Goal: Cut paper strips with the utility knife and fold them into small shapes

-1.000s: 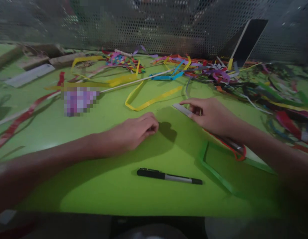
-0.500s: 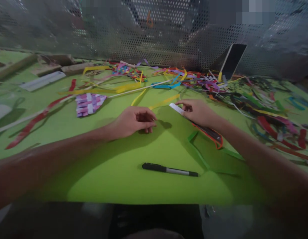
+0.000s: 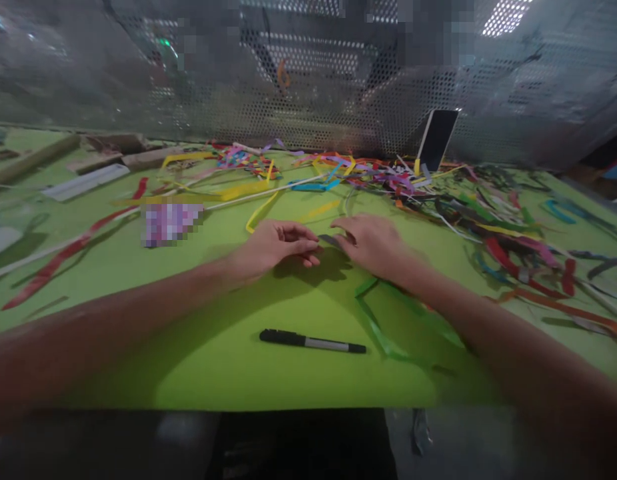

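Matte green table [image 3: 138,280], hands close together, curled left hand [image 3: 273,247] and right hand [image 3: 371,243] pinching a flat grey strip [image 3: 331,240], slim black marker [image 3: 311,342]

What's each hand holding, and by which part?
Right hand fingers sit on the near end of a grey strip; grip is blurred. Left hand: cannot tell.

My right hand [image 3: 371,243] motion-blurred, covers most of grey strip [image 3: 331,240] at frame centre; grip unclear. Woven piece [image 3: 171,223] left of centre pixelated. Both forearms cut by lower edges. Green strip [image 3: 383,337] partly under right forearm.
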`<state>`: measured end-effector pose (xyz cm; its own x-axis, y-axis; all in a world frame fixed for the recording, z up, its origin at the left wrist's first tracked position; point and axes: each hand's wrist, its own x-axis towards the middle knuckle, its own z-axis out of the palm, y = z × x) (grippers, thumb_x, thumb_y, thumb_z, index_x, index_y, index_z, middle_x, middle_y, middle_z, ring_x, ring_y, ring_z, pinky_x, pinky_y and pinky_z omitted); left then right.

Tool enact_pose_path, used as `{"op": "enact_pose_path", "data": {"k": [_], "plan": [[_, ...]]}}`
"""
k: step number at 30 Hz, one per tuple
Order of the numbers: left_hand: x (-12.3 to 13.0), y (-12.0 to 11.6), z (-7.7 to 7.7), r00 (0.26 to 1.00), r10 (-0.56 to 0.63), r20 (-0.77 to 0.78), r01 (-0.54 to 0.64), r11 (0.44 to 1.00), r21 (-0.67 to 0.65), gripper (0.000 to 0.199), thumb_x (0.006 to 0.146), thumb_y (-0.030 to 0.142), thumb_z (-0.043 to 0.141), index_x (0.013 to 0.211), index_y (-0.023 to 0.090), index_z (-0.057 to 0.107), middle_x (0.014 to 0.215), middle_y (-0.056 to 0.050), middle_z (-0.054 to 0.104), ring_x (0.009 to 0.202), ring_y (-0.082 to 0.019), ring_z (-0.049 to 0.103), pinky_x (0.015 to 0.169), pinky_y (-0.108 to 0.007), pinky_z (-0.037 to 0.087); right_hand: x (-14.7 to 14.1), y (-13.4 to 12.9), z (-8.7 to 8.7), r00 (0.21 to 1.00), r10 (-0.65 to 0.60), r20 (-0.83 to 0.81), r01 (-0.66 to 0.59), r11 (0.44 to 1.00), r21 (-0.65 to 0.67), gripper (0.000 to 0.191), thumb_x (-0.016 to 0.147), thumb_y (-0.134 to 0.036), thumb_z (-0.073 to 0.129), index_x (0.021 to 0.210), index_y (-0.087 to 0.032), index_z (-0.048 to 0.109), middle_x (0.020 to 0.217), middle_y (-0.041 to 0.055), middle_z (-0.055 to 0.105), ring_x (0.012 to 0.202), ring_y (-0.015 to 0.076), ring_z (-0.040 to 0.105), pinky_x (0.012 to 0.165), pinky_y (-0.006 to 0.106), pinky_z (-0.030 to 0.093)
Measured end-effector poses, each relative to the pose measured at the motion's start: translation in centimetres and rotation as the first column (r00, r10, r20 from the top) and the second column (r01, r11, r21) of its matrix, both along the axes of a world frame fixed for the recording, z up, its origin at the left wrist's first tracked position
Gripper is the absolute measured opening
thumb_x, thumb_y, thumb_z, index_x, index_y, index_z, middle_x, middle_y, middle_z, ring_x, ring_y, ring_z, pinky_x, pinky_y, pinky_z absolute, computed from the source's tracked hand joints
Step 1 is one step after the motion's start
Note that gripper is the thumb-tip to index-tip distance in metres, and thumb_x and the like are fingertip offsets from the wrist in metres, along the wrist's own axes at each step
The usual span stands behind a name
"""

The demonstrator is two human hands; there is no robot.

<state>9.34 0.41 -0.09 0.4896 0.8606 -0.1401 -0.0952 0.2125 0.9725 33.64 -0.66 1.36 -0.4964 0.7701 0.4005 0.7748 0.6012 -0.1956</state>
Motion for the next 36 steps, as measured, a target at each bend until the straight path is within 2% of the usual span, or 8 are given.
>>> {"op": "enact_pose_path", "data": {"k": [3, 9, 16, 21, 24, 27, 33, 36], "plan": [[-0.3, -0.5, -0.2, 0.998, -0.037, 0.053, 0.036, 0.999, 0.013, 0.042, 0.061, 0.029, 0.11, 0.082, 0.013, 0.077, 0.072, -0.002, 0.079, 0.063, -0.011, 0.073, 0.064, -0.019, 0.062, -1.1, -0.9, -0.4, 0.992, 0.119, -0.052, -0.119, 0.993, 0.002, 0.025, 0.107, -0.026, 0.058, 0.122, -0.019, 0.077, 0.109, 0.0092, 0.081, 0.096, 0.0208, 0.072, 0.087, 0.031, 0.053], [-1.2, -1.1, 0.5, 0.995, -0.092, 0.026, 0.092, 0.995, -0.031, 0.04, 0.059, 0.034, 0.11, 0.078, 0.016, 0.08, 0.065, 0.001, 0.073, 0.058, -0.008, 0.064, 0.056, -0.017, 0.054, -2.8, -2.6, -0.5, 0.838, 0.33, -0.434, -0.363, 0.932, 0.009, 0.014, 0.102, -0.02, 0.06, 0.108, -0.02, 0.073, 0.094, 0.002, 0.077, 0.071, 0.0123, 0.063, 0.07, 0.026, 0.051], [-1.2, -1.0, 0.1, 0.997, -0.052, 0.06, 0.052, 0.999, 0.001, 0.04, 0.054, 0.032, 0.112, 0.069, 0.014, 0.078, 0.054, 0.003, 0.067, 0.045, -0.005, 0.056, 0.044, -0.013, 0.047, -3.8, -3.7, 0.5, 0.766, 0.131, -0.629, -0.381, 0.881, -0.28, 0.012, 0.1, -0.032, 0.074, 0.099, -0.02, 0.072, 0.091, 0.0035, 0.074, 0.078, 0.0163, 0.067, 0.073, 0.03, 0.056], [-1.3, -0.8, -0.1, 0.995, -0.071, 0.077, 0.071, 0.997, 0.004, 0.046, 0.049, 0.036, 0.114, 0.065, 0.013, 0.077, 0.054, 0.001, 0.069, 0.042, -0.005, 0.057, 0.041, -0.012, 0.048, -4.4, -3.9, 0.2, 0.616, -0.091, -0.782, -0.491, 0.732, -0.473, 0.037, 0.089, -0.046, 0.092, 0.095, -0.019, 0.069, 0.079, 0.0, 0.068, 0.066, 0.0132, 0.062, 0.061, 0.027, 0.053], [-1.5, -0.7, -0.2, 0.991, -0.11, 0.076, 0.109, 0.994, 0.018, 0.045, 0.051, 0.037, 0.114, 0.065, 0.014, 0.078, 0.057, 0.001, 0.071, 0.042, -0.005, 0.058, 0.042, -0.011, 0.049, -4.4, -3.9, 0.1, 0.537, -0.133, -0.833, -0.612, 0.619, -0.493, 0.042, 0.089, -0.048, 0.094, 0.097, -0.019, 0.065, 0.079, -0.0011, 0.07, 0.06, 0.0105, 0.061, 0.056, 0.024, 0.051], [-1.7, -0.6, -0.3, 0.986, -0.152, 0.071, 0.149, 0.988, 0.045, 0.043, 0.056, 0.039, 0.113, 0.065, 0.014, 0.079, 0.06, -0.001, 0.073, 0.044, -0.004, 0.06, 0.044, -0.01, 0.05, -4.4, -3.9, 0.1, 0.49, -0.17, -0.855, -0.668, 0.557, -0.494, 0.04, 0.09, -0.045, 0.095, 0.095, -0.018, 0.065, 0.081, 0.0002, 0.073, 0.062, 0.0107, 0.065, 0.058, 0.024, 0.054], [-1.8, -0.9, -0.1, 0.983, -0.175, 0.045, 0.172, 0.983, 0.07, 0.037, 0.062, 0.034, 0.111, 0.068, 0.014, 0.08, 0.064, -0.001, 0.076, 0.047, -0.004, 0.062, 0.045, -0.01, 0.051, -4.2, -3.9, -0.3, 0.46, -0.25, -0.852, -0.701, 0.487, -0.521, 0.038, 0.089, -0.039, 0.096, 0.093, -0.018, 0.065, 0.081, 0.0, 0.074, 0.063, 0.0101, 0.065, 0.06, 0.023, 0.056], [-1.7, -1.2, 0.2, 0.987, -0.16, 0.031, 0.158, 0.985, 0.064, 0.037, 0.061, 0.032, 0.111, 0.068, 0.014, 0.079, 0.063, 0.0, 0.076, 0.046, -0.005, 0.062, 0.044, -0.01, 0.05, -4.2, -3.8, -0.5, 0.469, -0.247, -0.848, -0.695, 0.488, -0.527, 0.036, 0.09, -0.036, 0.095, 0.094, -0.018, 0.064, 0.078, -0.0023, 0.073, 0.062, 0.0095, 0.065, 0.06, 0.022, 0.056]]}}
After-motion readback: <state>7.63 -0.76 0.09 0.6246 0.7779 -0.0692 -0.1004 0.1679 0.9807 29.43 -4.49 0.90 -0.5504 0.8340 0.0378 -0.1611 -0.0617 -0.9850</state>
